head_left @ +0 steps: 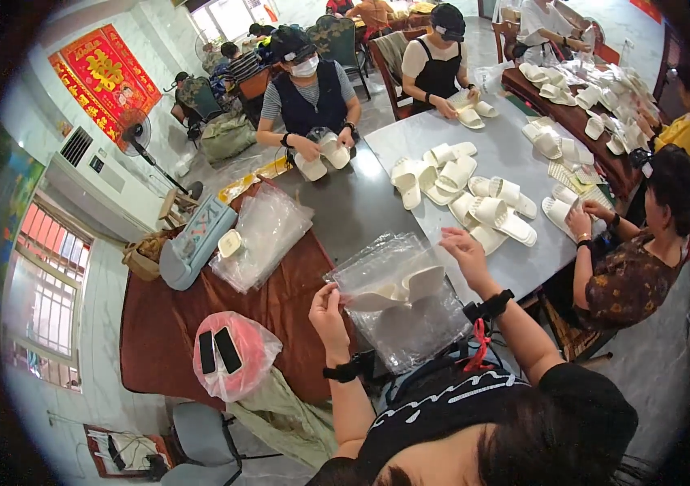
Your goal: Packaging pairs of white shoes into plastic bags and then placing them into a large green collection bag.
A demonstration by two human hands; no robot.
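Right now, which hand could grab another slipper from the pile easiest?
Probably the right hand: it's nearer the cream slipper pile, while the left hand is at the left edge of the clear bag.

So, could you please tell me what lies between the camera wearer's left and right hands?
The head view shows cream slippers and clear plastic bags between the left hand and right hand.

Two cream slippers [422, 283], side by side, among clear plastic bags [410, 344], crinkled
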